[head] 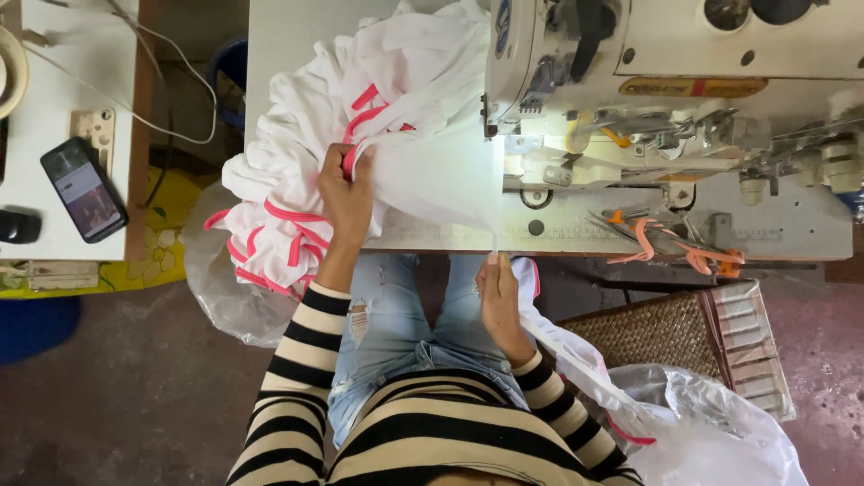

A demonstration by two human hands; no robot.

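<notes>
My left hand (pixel 346 196) grips a white garment piece with pink trim (pixel 432 171), pinching its pink-edged fold at the left of the sewing machine (pixel 666 99). My right hand (pixel 500 292) holds the lower edge of the same white cloth just below the table's front edge, pulling it taut toward my lap. The stretched cloth runs up to the machine's needle area. A heap of white pieces with pink trim (pixel 297 207) is piled on the table's left end and hangs over its edge.
Pink trim scraps and small scissors (pixel 670 247) lie on the machine table. A woven basket (pixel 666 333) and clear plastic bags (pixel 720 432) sit at my right; another bag (pixel 225 288) hangs at left. A phone (pixel 84 189) rests on a side table.
</notes>
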